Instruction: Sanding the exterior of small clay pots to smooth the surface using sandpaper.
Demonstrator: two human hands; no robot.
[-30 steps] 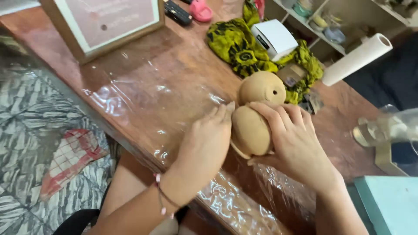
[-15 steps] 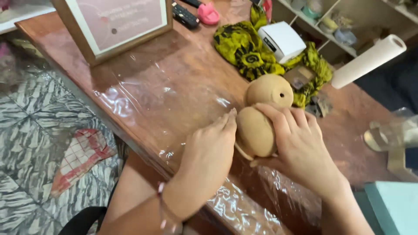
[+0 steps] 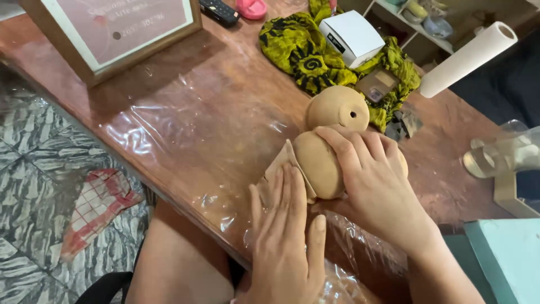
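A tan clay figure made of two rounded lumps lies on the plastic-covered wooden table. Its upper lump has a small round hole. My right hand wraps over the lower lump from the right, fingers across its top. My left hand lies flat with fingers together, pressing a thin flap of clay at the figure's left side against the table.
A framed picture leans at the back left. A yellow-and-black cloth carries a white box. A white paper roll and a clear jar stand right. A teal box sits near right. A checked rag lies on the tiled floor.
My left hand has slid down off the lower lump toward me and now lies flat on the clay flap. My right hand has stayed on the lump.
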